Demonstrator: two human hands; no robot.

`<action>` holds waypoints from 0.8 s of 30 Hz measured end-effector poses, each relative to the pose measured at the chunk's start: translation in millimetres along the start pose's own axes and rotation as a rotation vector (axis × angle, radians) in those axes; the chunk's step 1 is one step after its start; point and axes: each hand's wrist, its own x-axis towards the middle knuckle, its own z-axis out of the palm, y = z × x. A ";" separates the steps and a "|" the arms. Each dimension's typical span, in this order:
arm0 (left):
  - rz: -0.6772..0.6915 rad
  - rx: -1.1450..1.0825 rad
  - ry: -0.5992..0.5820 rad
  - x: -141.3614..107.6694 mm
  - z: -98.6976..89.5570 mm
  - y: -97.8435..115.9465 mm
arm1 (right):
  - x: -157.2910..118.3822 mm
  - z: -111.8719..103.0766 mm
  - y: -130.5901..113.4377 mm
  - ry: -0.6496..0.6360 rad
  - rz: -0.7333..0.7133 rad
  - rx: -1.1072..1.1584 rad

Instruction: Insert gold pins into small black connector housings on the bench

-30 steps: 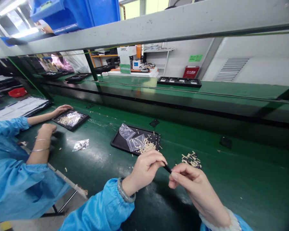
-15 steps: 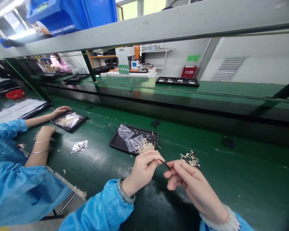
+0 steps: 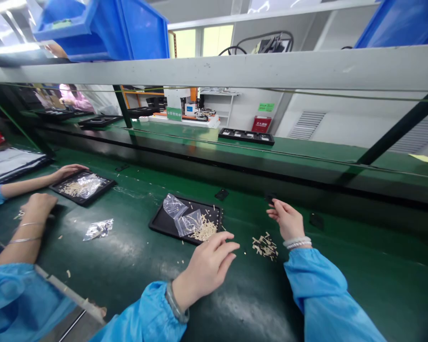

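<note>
My left hand [image 3: 209, 261] hovers over the green bench with its fingers apart and nothing between them. It is just in front of a black tray [image 3: 160, 222], which holds clear plastic bags [image 3: 189, 222] and a heap of small pale strips [image 3: 205, 229]. My right hand [image 3: 287, 218] reaches toward the back of the bench, its thumb and fingertips closed at a small thin black piece [image 3: 270, 196]. Between my hands lies a loose pile of pale and dark strips [image 3: 265, 246]. Similar flat black pieces, one on the left [image 3: 221, 194] and one on the right [image 3: 316, 220], lie along the back.
At left, a co-worker's hands [image 3: 39, 206] are near another black tray [image 3: 102, 190] of strips. A clear bag [image 3: 98, 229] lies between the trays. A raised ledge [image 3: 185, 156] runs behind the bench, under a grey shelf beam [image 3: 207, 71] with blue bins [image 3: 142, 33].
My right hand has moved from beside my left hand to the back of the bench, carrying the black piece. My left hand has let go of it and opened. The view has turned right.
</note>
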 end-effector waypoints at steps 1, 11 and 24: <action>0.007 -0.001 -0.016 0.0 0.1 1.4 | 4.6 -1.2 2.4 -0.001 0.009 -0.019; 0.136 0.090 -0.157 -4.5 12.6 10.3 | 7.8 123.5 -14.5 -0.475 0.095 -0.235; 0.302 0.248 -0.300 -10.2 16.4 7.5 | -23.2 90.8 -41.0 -0.712 0.042 -0.396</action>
